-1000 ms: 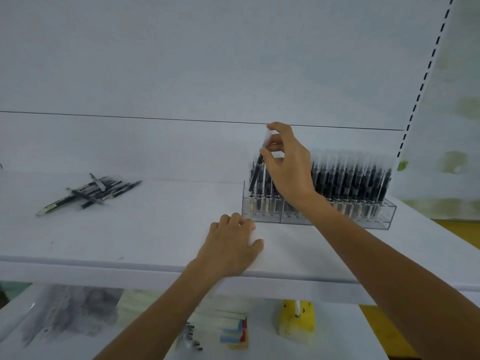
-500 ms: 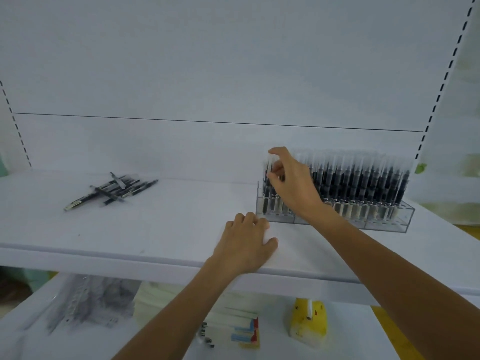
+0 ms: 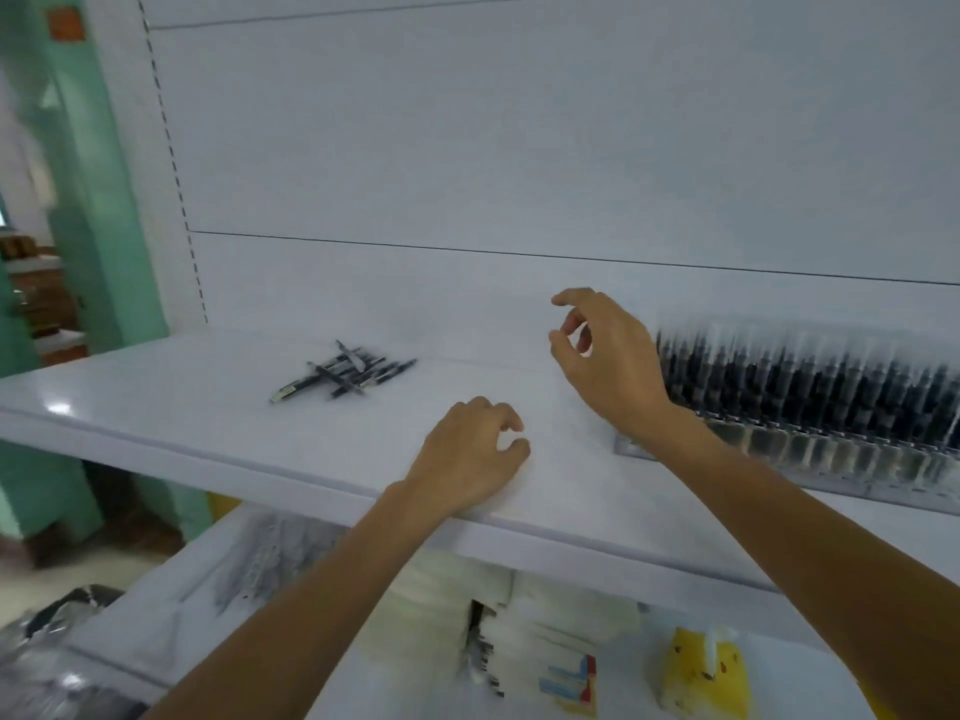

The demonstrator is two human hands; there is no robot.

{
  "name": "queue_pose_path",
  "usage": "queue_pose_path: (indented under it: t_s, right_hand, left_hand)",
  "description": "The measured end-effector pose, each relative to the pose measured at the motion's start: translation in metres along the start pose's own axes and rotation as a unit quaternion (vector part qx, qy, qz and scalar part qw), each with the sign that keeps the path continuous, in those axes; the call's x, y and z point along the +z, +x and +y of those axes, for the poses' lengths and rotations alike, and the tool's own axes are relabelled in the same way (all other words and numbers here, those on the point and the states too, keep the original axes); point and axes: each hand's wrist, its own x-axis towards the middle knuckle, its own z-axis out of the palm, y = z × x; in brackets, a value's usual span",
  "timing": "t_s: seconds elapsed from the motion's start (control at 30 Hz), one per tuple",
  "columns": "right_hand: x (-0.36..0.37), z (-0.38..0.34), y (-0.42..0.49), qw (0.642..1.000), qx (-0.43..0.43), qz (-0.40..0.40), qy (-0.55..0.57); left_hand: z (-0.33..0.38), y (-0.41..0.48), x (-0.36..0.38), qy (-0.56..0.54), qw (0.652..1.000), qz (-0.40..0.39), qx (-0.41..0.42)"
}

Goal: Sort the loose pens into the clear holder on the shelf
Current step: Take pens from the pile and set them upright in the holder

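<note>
A person stands at a white shelf (image 3: 182, 423), its top smooth and glossy enough to catch a glint of light, backed by a plain pale panel. At the right sits the clear holder (image 3: 810, 449), a long, hard, transparent plastic rack already packed with rows of upright dark pens; motion blur smears its detail. The right hand (image 3: 608, 356) hangs in the air just left of the holder, empty, thumb and forefinger parted and the other fingers loosely curved. The left hand (image 3: 467, 459) rests near the shelf's front edge, fingers loosely bent, gripping nothing. Well apart to the left, toward the back of the shelf, lie the loose pens (image 3: 345, 374): a small crisscrossed heap of slim, straight, dark-barrelled sticks, a few with pale ends.

The pens are judged light, rigid and smooth, likely to roll or skid on the slick shelf, so the safest hold looks to be a pinch at mid-barrel, lifting one from the top of the heap without scattering the rest. On the level below sits a yellow packet (image 3: 701, 672) beside blurred paper goods.
</note>
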Motion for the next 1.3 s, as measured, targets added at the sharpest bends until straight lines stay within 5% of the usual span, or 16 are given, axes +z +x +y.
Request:
queue_pose_path:
  t_s: [0.5,1.0,1.3]
  right_hand:
    - [0.175,-0.136,-0.006,0.973,0.009,-0.192,0.126]
    - [0.224,-0.092,0.073,0.968,0.034,-0.233,0.091]
    - [0.247,-0.088,0.081,0.937,0.013,-0.345,0.053]
  left_hand:
    - [-0.173,-0.1,-0.115,0.012,0.981,0.092,-0.172]
    - [-0.233,-0.01,-0.11,0.019,0.984,0.094,-0.152]
    - [-0.267,0.053,-0.094,0.003,0.99,0.025,-0.139]
